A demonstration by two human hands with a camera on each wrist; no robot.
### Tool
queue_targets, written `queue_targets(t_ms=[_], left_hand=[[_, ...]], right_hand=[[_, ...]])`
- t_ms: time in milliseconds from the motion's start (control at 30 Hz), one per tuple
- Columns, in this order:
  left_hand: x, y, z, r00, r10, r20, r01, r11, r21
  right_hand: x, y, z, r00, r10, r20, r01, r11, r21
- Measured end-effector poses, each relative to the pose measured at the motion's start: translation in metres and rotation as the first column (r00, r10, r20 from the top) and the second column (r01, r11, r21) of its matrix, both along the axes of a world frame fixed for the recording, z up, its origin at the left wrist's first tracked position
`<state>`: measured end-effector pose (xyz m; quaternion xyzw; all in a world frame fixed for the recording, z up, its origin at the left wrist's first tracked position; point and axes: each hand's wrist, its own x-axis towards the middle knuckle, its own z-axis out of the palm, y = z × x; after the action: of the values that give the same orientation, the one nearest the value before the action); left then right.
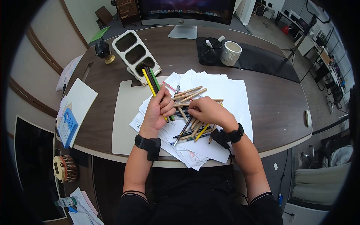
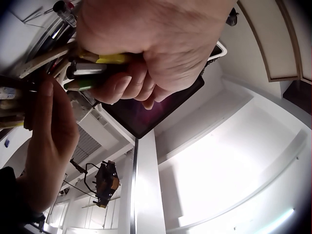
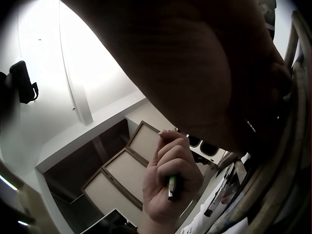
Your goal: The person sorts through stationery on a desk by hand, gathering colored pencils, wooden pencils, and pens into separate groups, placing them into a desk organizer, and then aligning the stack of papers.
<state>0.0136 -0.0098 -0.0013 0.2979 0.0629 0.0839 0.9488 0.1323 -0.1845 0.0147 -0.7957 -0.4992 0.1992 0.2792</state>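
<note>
Nearest, yellow, black and natural-wood pencils, with some pens, lie crisscrossed in a loose pile [image 1: 195,129] on overlapping white papers [image 1: 236,101]. The right hand [image 1: 210,110] reaches into its far side, fingers bent down and hiding part of it; whether they pinch anything, I cannot tell. To the left, the left hand [image 1: 159,107] is curled firmly round a slanted bunch of yellow, black and green pencils [image 1: 151,80]. Its upper ends overlap, in the head view, the nearest of three compartments in a white organizer [image 1: 126,60]. Farther right, a black cup [image 1: 213,47] holds white-ended markers [image 1: 221,38] beside a pale mug [image 1: 231,55]; a monitor [image 1: 183,11] stands farthest.
</note>
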Motion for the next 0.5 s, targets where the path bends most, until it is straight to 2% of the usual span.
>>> queue_targets(t_ms=[100, 200, 400, 500], left_hand=[[0.000, 0.001, -0.001, 0.997, -0.030, 0.065, 0.029, 0.999, 0.019], [-0.001, 0.000, 0.003, 0.999, -0.018, 0.047, 0.016, 0.999, 0.045], [0.001, -0.005, 0.007, 1.000, 0.000, -0.008, 0.001, 0.993, 0.119], [0.005, -0.012, 0.005, 0.992, 0.108, -0.060, -0.090, 0.966, 0.241]], right_hand=[[0.000, 0.007, 0.006, 0.999, -0.048, 0.002, 0.048, 0.994, -0.100], [0.001, 0.006, 0.001, 0.997, -0.058, 0.043, 0.060, 0.997, -0.050], [-0.004, 0.001, 0.023, 0.993, -0.100, -0.068, 0.106, 0.990, 0.094], [-0.005, -0.004, 0.028, 0.979, -0.063, -0.195, 0.115, 0.956, 0.269]])
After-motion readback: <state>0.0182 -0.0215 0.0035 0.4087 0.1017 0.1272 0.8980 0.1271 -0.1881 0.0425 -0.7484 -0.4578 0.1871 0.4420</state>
